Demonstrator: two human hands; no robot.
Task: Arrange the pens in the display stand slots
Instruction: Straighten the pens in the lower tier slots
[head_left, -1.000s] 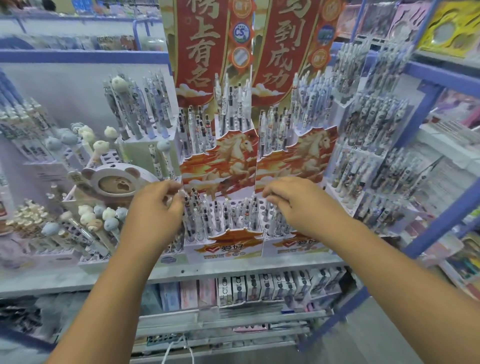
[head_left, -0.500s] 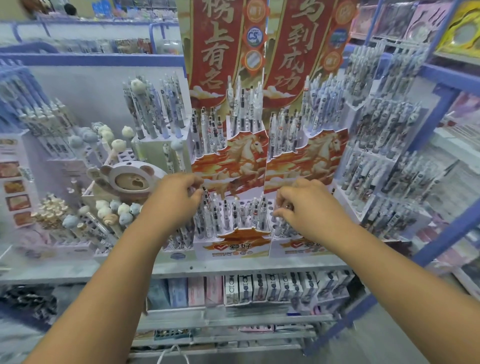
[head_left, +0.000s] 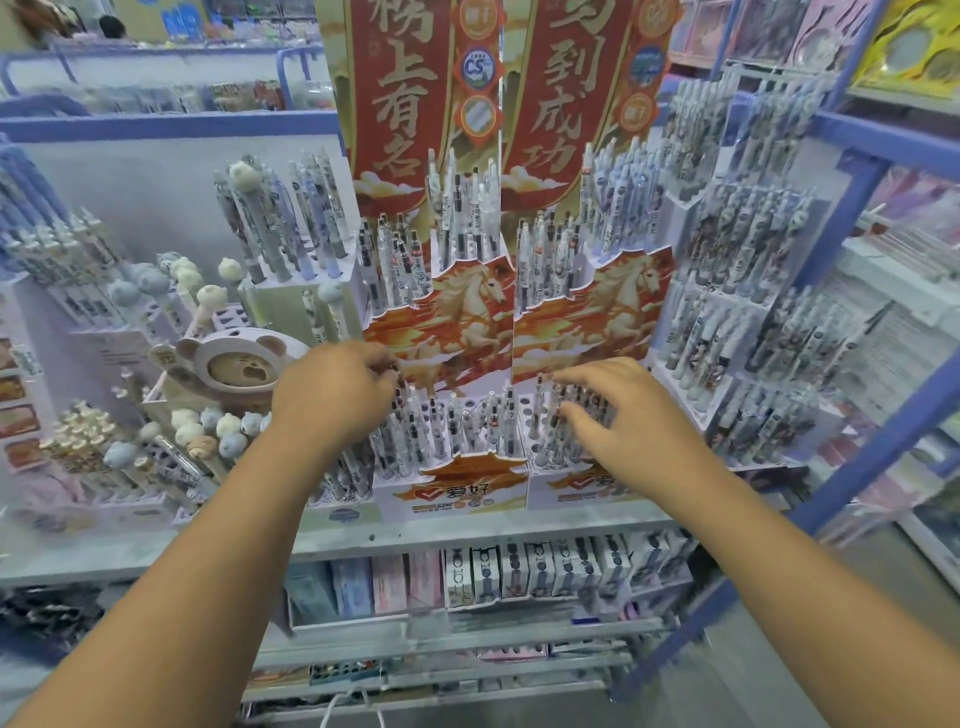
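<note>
Two red display stands with white horse art stand side by side on the shelf, the left stand (head_left: 457, 332) and the right stand (head_left: 592, 322). Each holds white pens upright in stepped tiers. My left hand (head_left: 332, 400) is curled at the left end of the lowest row of pens (head_left: 457, 426), fingertips pinched on a pen top there. My right hand (head_left: 613, 415) lies over the right stand's lowest row (head_left: 550, 441), fingers spread and touching the pen tops. Some slots in that row show as empty holes.
A bear-faced stand (head_left: 234, 364) and animal-topped pens (head_left: 208, 426) crowd the left. More tiered pen racks (head_left: 753, 312) rise on the right beside a blue shelf post (head_left: 857, 218). The grey shelf edge (head_left: 467, 535) runs below, with small boxes (head_left: 519, 571) underneath.
My right hand has spread its fingers out over the right stand's bottom row. My left hand stays at the left end of the row, still curled on the pen tops.
</note>
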